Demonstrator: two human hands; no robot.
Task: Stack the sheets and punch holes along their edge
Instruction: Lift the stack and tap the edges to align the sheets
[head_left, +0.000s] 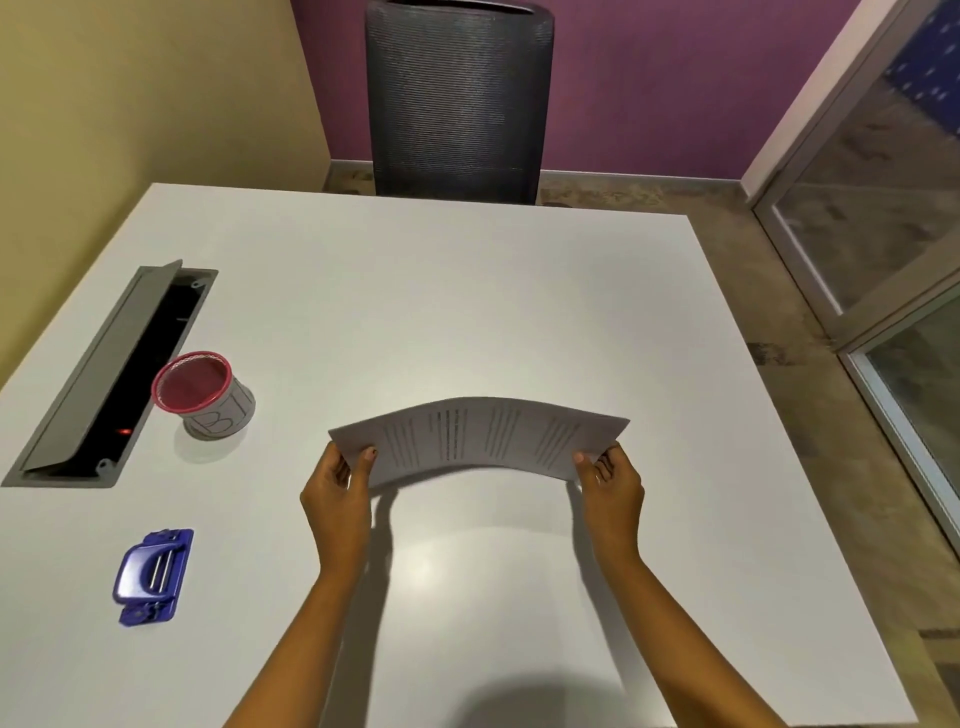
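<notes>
- White table (467, 291): bears every item; near edge cut off by the frame.
- Mesh chair (457, 98): at 12 o'clock beyond the table, top cut off.
- Cable tray (111, 374): at 9 o'clock, lid raised, interior dark.
- Sheets (480, 436): centre, held above the table, bowed upward; printed lines too blurred to read; sheet count indeterminate.
- Left hand (337, 499): pinched on the sheets' left end.
- Right hand (610, 486): pinched on the right end.
- Pen cup (208, 395): at 9 o'clock, pink rim, markings illegible.
- Blue hole punch (153, 574): at 8 o'clock, well apart from the sheets.
</notes>
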